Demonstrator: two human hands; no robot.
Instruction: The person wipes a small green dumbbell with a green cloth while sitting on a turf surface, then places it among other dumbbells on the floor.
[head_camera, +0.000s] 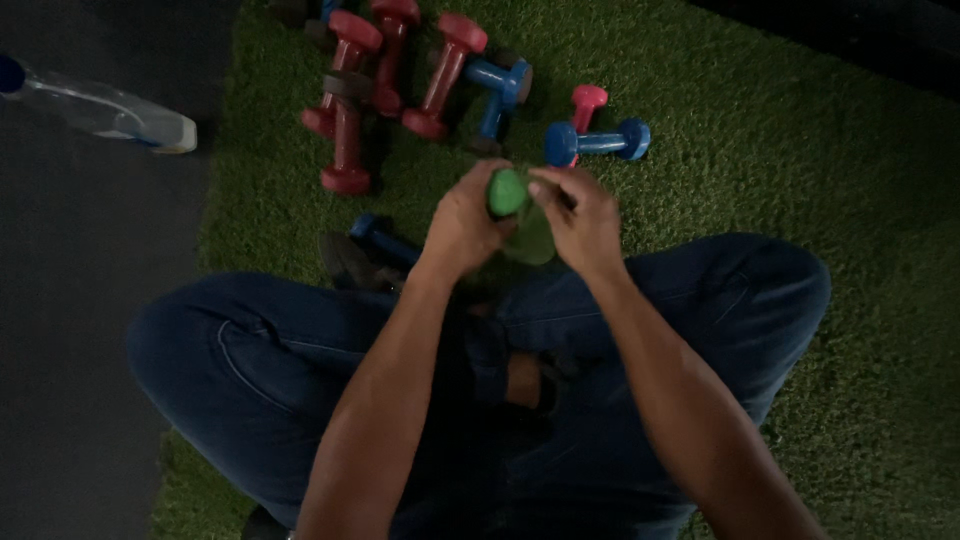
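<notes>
Fingers of the left hand and right hand clench a smooth green dumbbell above the crossed, jeans-clad legs, its lower end dim and partly hidden, while beyond them red dumbbells and blue dumbbells lie scattered on tufted green turf, a clear plastic bottle far left.

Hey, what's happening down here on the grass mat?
A person sits cross-legged on green turf, holding a green dumbbell in front of them. The left hand wraps its handle; the right hand touches its top end. Red dumbbells and blue dumbbells lie ahead, a spray bottle off to the side.
</notes>
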